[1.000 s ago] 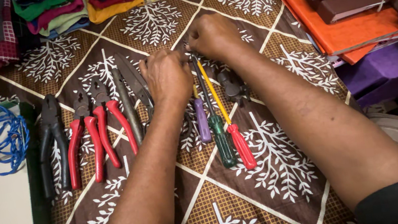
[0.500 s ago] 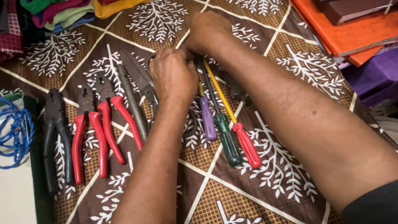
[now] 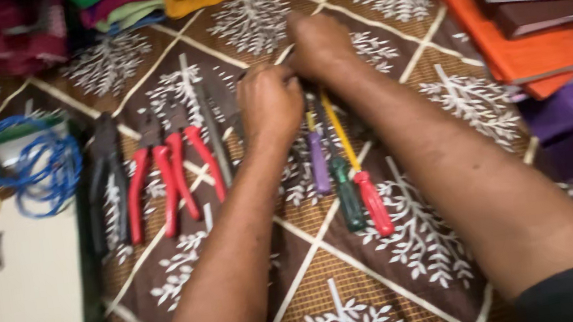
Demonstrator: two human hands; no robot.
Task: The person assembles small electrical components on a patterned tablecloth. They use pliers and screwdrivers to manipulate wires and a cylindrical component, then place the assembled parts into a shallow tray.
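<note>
Both hands meet at the far end of a row of hand tools laid out on a brown cloth with white tree prints and cream diagonal lines [image 3: 413, 240], which covers the desk. The picture is blurred by motion, so fine detail at the fingertips is lost.

The left hand [image 3: 271, 104] is seen from the back, its fingers curled under into a closed grip. It sits over the metal ends of the tools just beside the screwdrivers; what the fingers pinch cannot be told, since the hand itself hides them. The right hand [image 3: 319, 44] lies just beyond it, touching or nearly touching it, also curled shut, with its knuckles up over the tips of the screwdriver shafts. Whether it grips a shaft or only presses on it cannot be told.

Below the hands lie three screwdrivers side by side, handles toward the person: a short purple-handled screwdriver [image 3: 320, 171], a green-handled screwdriver [image 3: 348, 201] and a red-handled screwdriver with a yellow shaft [image 3: 373, 203]. Their tips run up under the two hands.

To the left of the left forearm lie two red-handled pliers [image 3: 171, 179], a grey metal tool with a long plain shaft [image 3: 217, 158] and black-handled pliers [image 3: 105, 179]. Further left is a coil of blue wire [image 3: 36, 170]. At the upper right stands a stack of books with an orange cover [image 3: 528, 51].
</note>
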